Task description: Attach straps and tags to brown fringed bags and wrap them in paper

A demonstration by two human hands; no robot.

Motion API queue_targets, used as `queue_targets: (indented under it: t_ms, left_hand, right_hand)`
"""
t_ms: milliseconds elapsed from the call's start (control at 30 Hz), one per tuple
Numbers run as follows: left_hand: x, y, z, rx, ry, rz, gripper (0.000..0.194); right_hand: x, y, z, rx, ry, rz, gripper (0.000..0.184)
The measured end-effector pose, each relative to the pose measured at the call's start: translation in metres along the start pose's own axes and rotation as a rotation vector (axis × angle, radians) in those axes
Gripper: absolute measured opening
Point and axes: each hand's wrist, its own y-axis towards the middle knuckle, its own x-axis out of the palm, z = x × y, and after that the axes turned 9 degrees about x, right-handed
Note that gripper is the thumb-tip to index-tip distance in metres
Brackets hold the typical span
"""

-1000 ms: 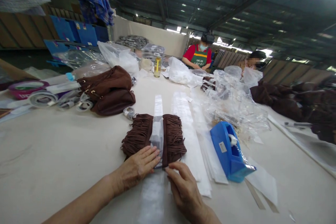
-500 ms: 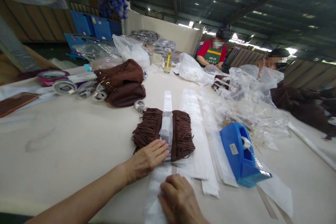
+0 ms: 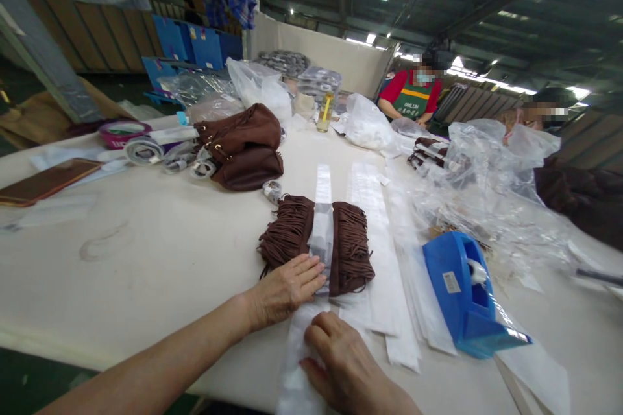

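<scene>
A dark brown fringed bag (image 3: pixel 353 246) lies flat on the table, with a long white plastic strip (image 3: pixel 322 224) running lengthwise over its middle. My left hand (image 3: pixel 287 288) rests flat, fingers stretched, on the strip and the bag's near left part. Just below the bag, my right hand (image 3: pixel 343 363) is closed, thumb and fingers curled at the edge of the strip's near part. The fingertips are partly hidden. More white strips (image 3: pixel 377 259) lie in a layered row right of the bag and partly beneath it.
To the right stands a blue tape dispenser (image 3: pixel 460 298), with crumpled clear plastic bags (image 3: pixel 487 188) behind it. Brown leather bags (image 3: pixel 248 149), wrapped rolls and a phone-like flat object (image 3: pixel 48 181) lie left. A co-worker (image 3: pixel 413 94) in a green apron is across the table.
The view has turned slightly left, so the scene sits farther right. My right hand has shifted only a little along the strip; my left hand stays flat on the bag.
</scene>
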Motion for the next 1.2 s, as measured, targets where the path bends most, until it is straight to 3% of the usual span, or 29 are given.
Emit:
queue_targets:
  t_ms: [233,567,867,1200]
  left_hand:
    - [0.004,-0.002,0.001,-0.007,-0.012,0.022,0.027]
    - [0.004,-0.001,0.000,-0.009,-0.030,0.012,0.026]
    - [-0.017,0.000,-0.005,0.003,-0.258,-0.277,0.054]
    - [-0.031,0.005,-0.004,-0.072,-0.370,-0.341,0.064]
  right_hand:
    - [0.022,0.005,0.003,-0.150,-0.185,0.115,0.024]
    - [0.003,0.012,0.009,0.078,0.123,-0.170,0.018]
    - [-0.024,0.017,0.010,0.111,0.220,-0.087,0.016]
    - [-0.027,0.022,0.014,0.090,0.189,-0.023,0.014]
